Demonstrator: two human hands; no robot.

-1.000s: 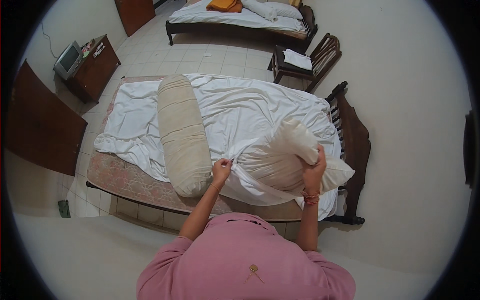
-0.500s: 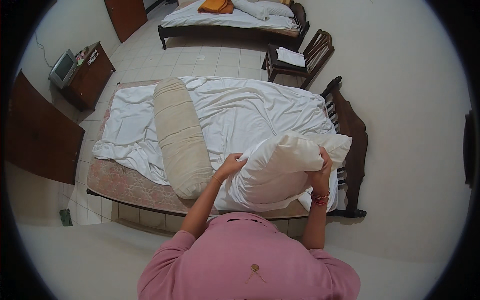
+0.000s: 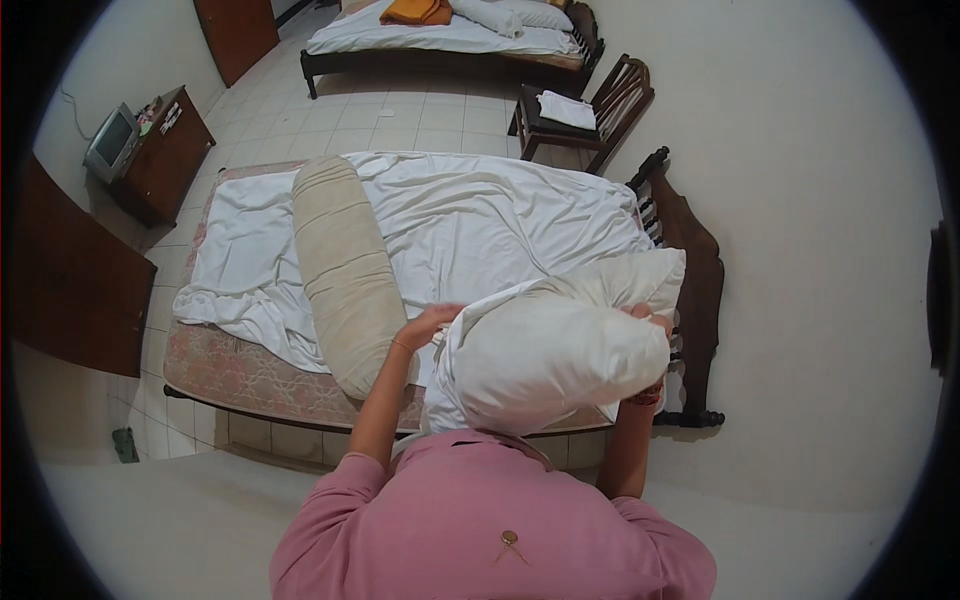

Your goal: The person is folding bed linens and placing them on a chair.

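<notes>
A cream pillow (image 3: 565, 355) is held up over the near right part of the bed, with a white pillowcase (image 3: 447, 395) around its left end. My left hand (image 3: 430, 325) grips the pillowcase at its upper left edge; some fingertips are hidden in the cloth. At the pillow's right end, my right hand (image 3: 648, 318) is closed on a corner, and the pillow covers much of that hand. Behind it a cream corner (image 3: 650, 275) points toward the headboard; I cannot tell if it belongs to the same pillow.
A long cream bolster (image 3: 345, 270) lies across the bed on a rumpled white sheet (image 3: 470, 215). The patterned mattress (image 3: 240, 360) shows at the near left. A dark wooden headboard (image 3: 690, 270) stands right. Beyond are a chair (image 3: 560, 125), another bed (image 3: 440, 65) and a television cabinet (image 3: 165, 155).
The pillow has swung lower and toward me, its broad side now facing up. My left hand has shifted left with the pillowcase edge, and my right hand is more hidden behind the pillow.
</notes>
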